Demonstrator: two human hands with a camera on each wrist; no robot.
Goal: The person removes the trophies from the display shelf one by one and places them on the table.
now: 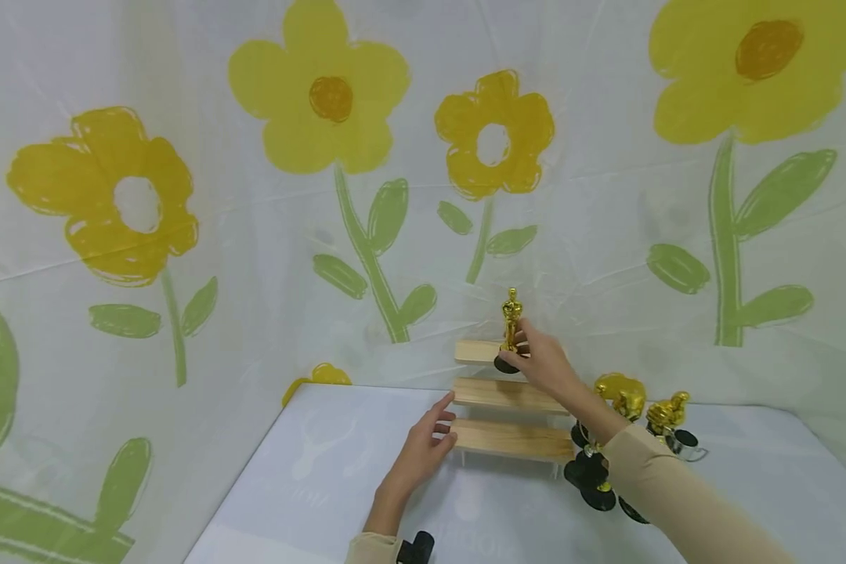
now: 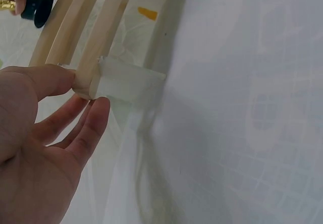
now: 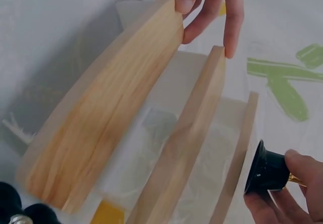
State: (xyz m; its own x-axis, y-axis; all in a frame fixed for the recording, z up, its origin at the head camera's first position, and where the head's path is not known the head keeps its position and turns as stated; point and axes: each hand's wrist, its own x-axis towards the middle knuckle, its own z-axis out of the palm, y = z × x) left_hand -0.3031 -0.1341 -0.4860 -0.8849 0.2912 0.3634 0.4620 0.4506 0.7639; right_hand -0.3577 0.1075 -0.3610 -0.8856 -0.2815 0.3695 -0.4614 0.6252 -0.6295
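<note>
In the head view, my right hand point(image 1: 546, 362) holds a gold trophy statuette point(image 1: 511, 313) upright by its lower part, at the top tier of a three-tier wooden display stand point(image 1: 511, 440). The statuette's round black base point(image 3: 272, 168) is close against the top board in the right wrist view; whether it bears weight there I cannot tell. My left hand point(image 1: 423, 446) is at the stand's left end. Seen from the left wrist, its thumb and fingers point(image 2: 93, 128) grip the end of the lowest board point(image 2: 103, 37).
Right of the stand, several gold trophies point(image 1: 623, 395) with black bases point(image 1: 595, 497) are crowded together, partly behind my right sleeve point(image 1: 648, 462). A small silver cup point(image 1: 684, 444) is beside them. The white table point(image 1: 289, 478) meets a flower-printed cloth point(image 1: 592, 258) behind.
</note>
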